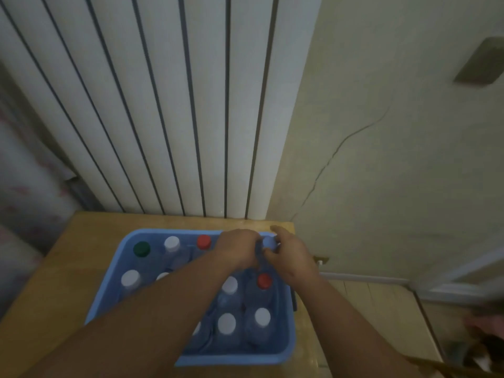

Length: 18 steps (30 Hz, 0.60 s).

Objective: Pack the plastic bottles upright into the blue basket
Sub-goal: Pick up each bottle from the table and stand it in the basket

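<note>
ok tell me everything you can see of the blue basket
The blue basket looks like smooth light-blue plastic, rectangular with rounded corners and a rolled rim. It sits flat on the wooden table, near its far right corner. Upright capped bottles nearly fill it. Both forearms cross over it; the left hand and right hand meet at its far right corner.

Your fingers (266,251) meet over the basket's (114,271) far right corner, on a bottle (270,241) there. Other bottles stand in the basket left of and nearer than your fingers. The basket sits on the table (68,268); beyond stands a radiator (163,105).
</note>
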Each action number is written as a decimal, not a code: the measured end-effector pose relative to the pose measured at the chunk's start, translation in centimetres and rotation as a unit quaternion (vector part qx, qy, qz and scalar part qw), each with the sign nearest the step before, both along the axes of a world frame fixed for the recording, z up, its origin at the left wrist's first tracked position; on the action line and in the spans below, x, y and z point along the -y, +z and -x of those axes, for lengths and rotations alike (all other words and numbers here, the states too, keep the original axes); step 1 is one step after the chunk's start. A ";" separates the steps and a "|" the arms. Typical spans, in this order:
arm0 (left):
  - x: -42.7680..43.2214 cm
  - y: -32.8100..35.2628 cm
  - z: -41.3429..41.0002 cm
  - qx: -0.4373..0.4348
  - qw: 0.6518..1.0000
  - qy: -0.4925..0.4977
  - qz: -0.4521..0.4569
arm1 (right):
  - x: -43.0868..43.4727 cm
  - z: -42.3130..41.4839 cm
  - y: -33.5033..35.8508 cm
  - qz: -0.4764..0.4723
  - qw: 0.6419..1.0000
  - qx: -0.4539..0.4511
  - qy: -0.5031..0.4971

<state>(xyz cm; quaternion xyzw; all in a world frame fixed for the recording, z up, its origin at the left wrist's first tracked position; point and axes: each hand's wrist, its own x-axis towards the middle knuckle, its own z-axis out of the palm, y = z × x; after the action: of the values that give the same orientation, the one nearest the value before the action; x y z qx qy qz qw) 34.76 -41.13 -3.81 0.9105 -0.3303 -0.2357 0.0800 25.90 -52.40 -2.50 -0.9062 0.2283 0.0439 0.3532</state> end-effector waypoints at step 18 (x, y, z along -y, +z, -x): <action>0.8 -2.9 0.3 0.152 0.980 -0.003 -0.131 | 0.2 -1.6 -3.1 0.178 0.973 -0.082 0.121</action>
<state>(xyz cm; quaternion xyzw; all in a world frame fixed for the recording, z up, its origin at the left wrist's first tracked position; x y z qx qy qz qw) 34.46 -41.93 -6.67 0.9372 -0.3078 -0.1359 -0.0918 27.49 -52.55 -5.63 -0.9688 0.1496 0.1188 0.1580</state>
